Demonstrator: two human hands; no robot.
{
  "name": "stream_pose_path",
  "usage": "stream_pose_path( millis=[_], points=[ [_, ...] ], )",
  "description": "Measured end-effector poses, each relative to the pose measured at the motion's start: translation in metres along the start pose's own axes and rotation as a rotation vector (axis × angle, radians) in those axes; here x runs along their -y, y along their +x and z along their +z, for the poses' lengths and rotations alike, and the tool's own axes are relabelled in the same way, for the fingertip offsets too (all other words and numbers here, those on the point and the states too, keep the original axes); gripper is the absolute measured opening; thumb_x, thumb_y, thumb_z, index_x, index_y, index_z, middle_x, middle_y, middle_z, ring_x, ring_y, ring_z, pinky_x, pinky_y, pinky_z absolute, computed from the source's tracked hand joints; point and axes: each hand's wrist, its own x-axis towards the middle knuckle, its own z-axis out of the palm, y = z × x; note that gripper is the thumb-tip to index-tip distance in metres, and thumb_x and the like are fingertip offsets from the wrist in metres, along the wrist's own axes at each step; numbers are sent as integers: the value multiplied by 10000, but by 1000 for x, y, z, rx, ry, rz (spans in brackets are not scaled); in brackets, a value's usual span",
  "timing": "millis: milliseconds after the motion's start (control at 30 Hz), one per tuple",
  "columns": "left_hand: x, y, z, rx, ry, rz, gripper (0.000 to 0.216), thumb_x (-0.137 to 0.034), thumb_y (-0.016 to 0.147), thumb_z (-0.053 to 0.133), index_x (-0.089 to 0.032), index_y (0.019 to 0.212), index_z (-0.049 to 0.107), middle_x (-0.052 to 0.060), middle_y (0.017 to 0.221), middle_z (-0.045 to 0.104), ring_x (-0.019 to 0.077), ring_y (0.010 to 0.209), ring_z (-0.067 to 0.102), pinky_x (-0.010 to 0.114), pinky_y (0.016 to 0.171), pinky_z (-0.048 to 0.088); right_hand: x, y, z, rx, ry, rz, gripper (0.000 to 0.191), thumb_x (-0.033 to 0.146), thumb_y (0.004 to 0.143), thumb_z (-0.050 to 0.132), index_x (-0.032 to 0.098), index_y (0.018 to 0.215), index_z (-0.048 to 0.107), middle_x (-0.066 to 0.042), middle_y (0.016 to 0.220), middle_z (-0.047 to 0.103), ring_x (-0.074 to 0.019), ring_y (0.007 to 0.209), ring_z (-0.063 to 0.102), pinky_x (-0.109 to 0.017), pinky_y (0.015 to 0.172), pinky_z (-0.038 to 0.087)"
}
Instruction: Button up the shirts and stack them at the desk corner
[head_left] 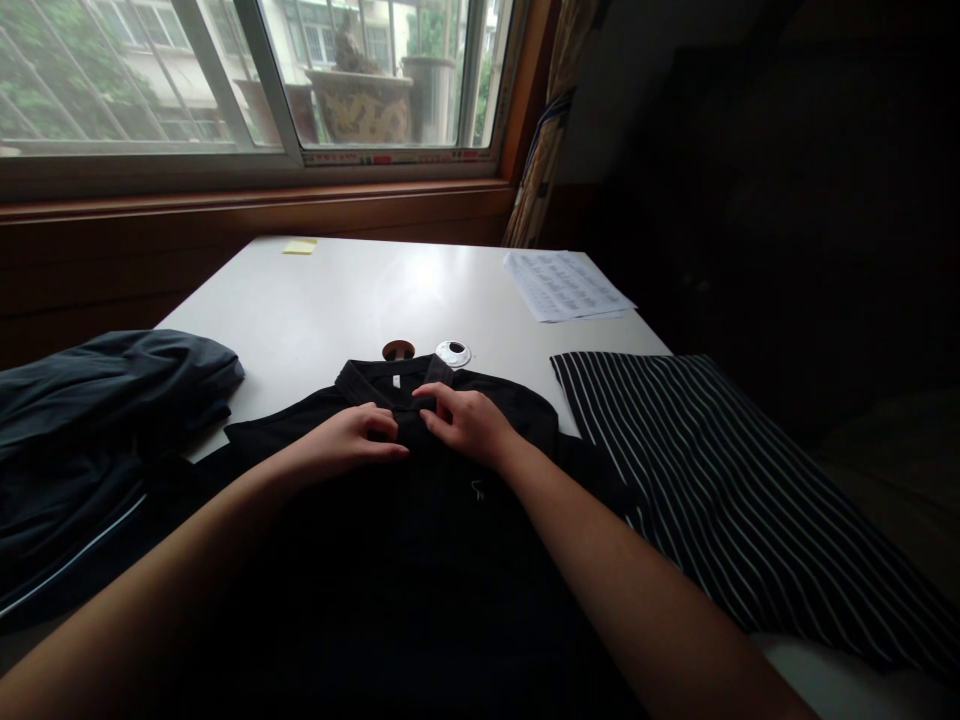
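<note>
A black collared shirt (420, 540) lies flat on the white table (360, 290), collar toward the window. My left hand (358, 438) and my right hand (466, 422) meet just below the collar, at the placket. Both have their fingers curled and pinched on the dark fabric there. What exactly sits between the fingertips is too dark to make out.
A heap of dark blue clothing (97, 430) lies at the left. A black-and-white striped garment (720, 490) hangs over the table's right edge. Printed sheets (566, 285), a yellow sticky note (299, 246), a round cable hole (398, 350) and its cap (454, 352) lie beyond the shirt.
</note>
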Motion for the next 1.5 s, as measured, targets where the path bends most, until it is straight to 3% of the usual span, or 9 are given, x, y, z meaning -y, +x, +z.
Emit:
stream_pose_path(
  millis=[433, 700, 867, 1067, 1167, 1333, 1500],
  points=[
    [6, -5, -8, 38, -69, -45, 386, -544, 835, 647, -170, 741, 639, 13, 853, 565, 183, 815, 543, 275, 736, 441, -1, 1, 0, -4, 18, 7, 316, 312, 930, 579, 255, 1240, 602, 32, 760, 654, -117, 635, 581, -222, 662, 404],
    [8, -4, -7, 30, -138, -32, 427, -541, 893, 556, -165, 721, 664, 23, 741, 590, 187, 762, 556, 283, 706, 445, -2, 1, 0, 0, 6, 23, 323, 283, 931, 566, 256, 1251, 603, 25, 777, 666, -117, 640, 582, -223, 670, 413],
    [7, -2, 5, -96, -32, -66, 426, -574, 882, 565, -175, 737, 586, -9, 706, 542, 150, 663, 504, 252, 589, 394, -3, 1, 1, 1, 9, 26, 323, 263, 917, 586, 268, 1239, 610, 27, 792, 670, -119, 660, 594, -226, 674, 411],
    [15, 1, 17, -327, 113, -42, 314, -473, 831, 657, -205, 803, 495, -26, 726, 546, 138, 623, 486, 247, 555, 365, -6, 3, 4, -34, 37, -4, 300, 231, 902, 598, 238, 1202, 621, 27, 796, 644, -123, 698, 584, -239, 697, 428],
    [17, 0, 18, -364, 52, -47, 284, -426, 821, 674, -213, 880, 497, -23, 781, 571, 138, 653, 518, 251, 590, 407, -7, 3, 5, -94, 21, -60, 275, 217, 894, 600, 223, 1166, 638, -9, 888, 627, -151, 846, 596, -274, 804, 468],
    [19, 0, 17, -393, -45, -81, 350, -449, 809, 699, -222, 996, 510, -22, 810, 610, 128, 631, 520, 248, 581, 410, -7, 2, 5, -166, -74, -84, 358, 261, 843, 671, 246, 1200, 652, -89, 1331, 489, -235, 1192, 491, -392, 1033, 430],
    [23, 2, 16, -391, -61, -62, 305, -414, 812, 694, -217, 991, 544, 8, 891, 654, 161, 746, 588, 279, 663, 454, -7, 3, 4, -78, -107, -96, 353, 237, 877, 614, 240, 1229, 636, -66, 1285, 582, -243, 1120, 509, -434, 1021, 427]
  ],
)
